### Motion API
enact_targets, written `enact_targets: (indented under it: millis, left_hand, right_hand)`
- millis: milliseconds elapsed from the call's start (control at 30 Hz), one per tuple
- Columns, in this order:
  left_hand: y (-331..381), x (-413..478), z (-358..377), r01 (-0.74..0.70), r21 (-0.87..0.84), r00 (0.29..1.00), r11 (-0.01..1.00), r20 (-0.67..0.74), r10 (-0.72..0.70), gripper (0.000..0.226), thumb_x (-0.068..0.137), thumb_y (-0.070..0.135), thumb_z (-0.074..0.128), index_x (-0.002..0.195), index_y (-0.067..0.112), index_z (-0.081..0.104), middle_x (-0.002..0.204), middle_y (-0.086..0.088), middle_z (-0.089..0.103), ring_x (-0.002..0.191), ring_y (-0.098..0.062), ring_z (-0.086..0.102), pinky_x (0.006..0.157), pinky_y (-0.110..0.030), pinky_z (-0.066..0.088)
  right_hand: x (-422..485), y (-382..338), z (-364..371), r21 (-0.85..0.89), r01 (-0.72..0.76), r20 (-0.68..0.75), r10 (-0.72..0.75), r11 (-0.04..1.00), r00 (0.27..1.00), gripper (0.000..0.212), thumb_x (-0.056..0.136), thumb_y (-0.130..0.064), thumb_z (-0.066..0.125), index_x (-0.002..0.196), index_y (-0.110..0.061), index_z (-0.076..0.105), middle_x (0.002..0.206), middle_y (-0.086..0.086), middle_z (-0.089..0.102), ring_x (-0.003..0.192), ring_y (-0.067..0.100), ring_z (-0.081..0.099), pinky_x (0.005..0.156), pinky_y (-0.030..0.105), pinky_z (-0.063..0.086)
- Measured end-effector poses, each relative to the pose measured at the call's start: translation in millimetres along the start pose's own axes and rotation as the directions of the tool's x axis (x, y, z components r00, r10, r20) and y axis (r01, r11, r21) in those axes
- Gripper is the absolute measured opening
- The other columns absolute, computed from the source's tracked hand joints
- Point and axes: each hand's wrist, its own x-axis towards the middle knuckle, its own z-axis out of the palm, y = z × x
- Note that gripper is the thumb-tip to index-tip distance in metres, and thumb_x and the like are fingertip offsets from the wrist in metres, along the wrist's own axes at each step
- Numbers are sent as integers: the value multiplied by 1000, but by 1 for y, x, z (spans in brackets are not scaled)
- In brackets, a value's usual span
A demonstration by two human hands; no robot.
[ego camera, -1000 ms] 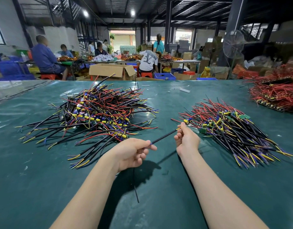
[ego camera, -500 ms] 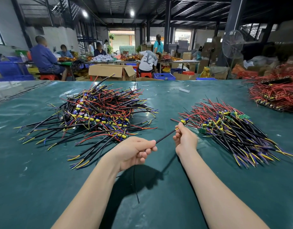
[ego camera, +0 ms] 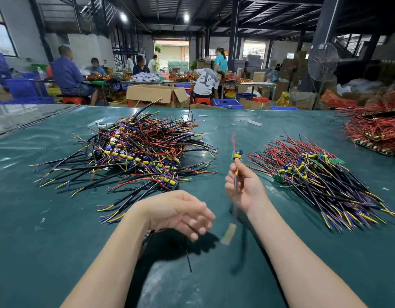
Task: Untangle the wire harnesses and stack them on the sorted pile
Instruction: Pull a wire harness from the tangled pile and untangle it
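1. Green-matted workbench (ego camera: 58, 218) in a workshop; seated workers behind.
2. Tangled pile (ego camera: 143, 150): left of centre on the mat.
3. Sorted pile (ego camera: 321, 176): right side, wires roughly parallel.
4. Right hand (ego camera: 245, 185): thumb and fingers pinch one wire harness (ego camera: 236, 154), upright between the piles, its cable blurred below.
5. Left hand (ego camera: 181, 215): fingers relaxed, loosely spread, blurred.
6. Red wire heap (ego camera: 374, 130): far right.
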Motion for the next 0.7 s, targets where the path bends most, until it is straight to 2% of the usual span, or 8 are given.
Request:
enact_targets:
  millis: [67, 133, 233, 367, 433, 533, 633, 700]
  left_hand:
    - [3, 9, 2, -104, -104, 959, 989, -273, 72, 21, 92, 21, 48, 92, 6, 63, 77, -5, 70, 61, -11, 66, 55, -24, 56]
    - [3, 17, 0, -272, -128, 848, 954, -501, 175, 16, 94, 21, 47, 94, 12, 60, 82, -2, 65, 68, -11, 62, 56, -20, 55]
    - [2, 18, -7, -431, -95, 755, 897, -582, 301, 14, 93, 14, 49, 84, 13, 60, 67, 3, 62, 66, -10, 55, 57, -16, 49]
    - [1, 13, -10, -418, -44, 762, 908, -561, 323, 15, 89, 6, 54, 75, 9, 60, 56, 3, 60, 53, -4, 57, 53, -15, 50]
    - [-1, 14, -9, -377, 32, 728, 926, -608, 318, 20, 87, 5, 57, 67, 8, 57, 58, -2, 59, 53, -6, 58, 53, -15, 50]
    - [-3, 17, -10, -396, 35, 616, 918, -731, 294, 19, 86, 3, 60, 68, 3, 54, 61, -9, 53, 48, -7, 55, 49, -16, 50]
    - [-1, 18, -10, -467, -67, 562, 882, -792, 238, 16, 86, 3, 61, 70, 1, 56, 64, -10, 55, 46, -5, 58, 47, -15, 50]
    - [1, 19, -8, -497, -137, 550, 857, -813, 189, 16, 86, 4, 61, 71, 2, 57, 66, -10, 57, 47, -6, 60, 48, -15, 52]
  right_hand:
    - [-6, 0, 9, -133, -119, 170, 141, 984, 975, 33, 76, -26, 50, 45, -14, 52, 37, -5, 34, 28, 3, 29, 26, 11, 19]
    - [-9, 8, 18, -416, -162, 241, 281, 895, 929, 37, 79, -29, 48, 45, -17, 54, 40, -7, 39, 31, 2, 33, 29, 10, 23]
    - [-12, 22, 26, -706, -98, 229, 357, 701, 906, 36, 94, -27, 40, 61, -16, 45, 44, -8, 45, 36, 3, 41, 36, 12, 34]
    - [-15, 21, 24, -744, -59, 236, 345, 666, 908, 33, 97, -23, 40, 67, -15, 50, 46, -7, 46, 36, 5, 43, 34, 10, 30]
    - [-15, 24, 26, -822, 21, 211, 271, 569, 939, 32, 97, -20, 44, 67, -15, 52, 46, -6, 45, 33, 3, 37, 32, 9, 24]
    - [-13, 31, 33, -926, 215, 222, -13, 311, 975, 30, 92, -14, 54, 62, -12, 51, 50, 1, 46, 30, 3, 36, 33, 14, 26]
    - [-16, 33, 37, -918, 397, 384, -284, -12, 879, 25, 86, -12, 60, 64, -3, 56, 53, 5, 51, 39, 13, 48, 48, 26, 38]
    - [-19, 35, 36, -859, 458, 510, -299, -230, 807, 24, 89, -14, 56, 68, -2, 59, 60, 11, 55, 60, 29, 55, 62, 34, 39]
